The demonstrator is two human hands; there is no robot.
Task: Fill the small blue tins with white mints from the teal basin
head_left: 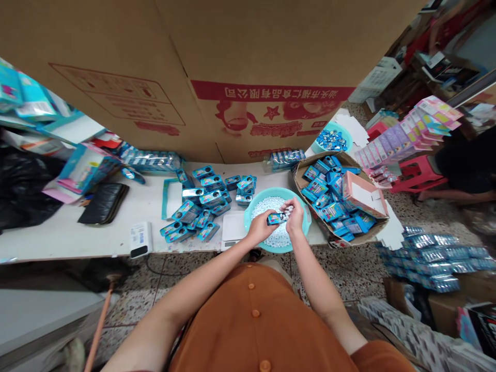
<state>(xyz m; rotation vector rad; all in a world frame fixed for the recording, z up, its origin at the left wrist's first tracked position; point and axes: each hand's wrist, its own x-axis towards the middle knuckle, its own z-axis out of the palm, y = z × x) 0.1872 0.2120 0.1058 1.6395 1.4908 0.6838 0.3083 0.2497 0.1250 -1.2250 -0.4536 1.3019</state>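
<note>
My left hand point(260, 226) grips a small blue tin point(274, 218) over a turquoise bowl point(306, 226) filled with small white candies point(265, 205). My right hand point(295, 214) is pinched at the tin's right end, fingers closed on what looks like a few white candies. Both hands hover just above the candy heap. Left of the bowl lies a pile of several blue tins point(205, 199) on the white table point(96, 227). To the right stands a cardboard box point(300, 181) full of more blue tins.
A huge cardboard carton point(217, 57) walls off the table's far side. A black wallet point(104, 202), a small white device point(140, 238) and a white scale point(233, 227) lie on the table. A second turquoise bowl point(344, 135), a red stool point(416, 173) and wrapped packs point(434, 261) sit right.
</note>
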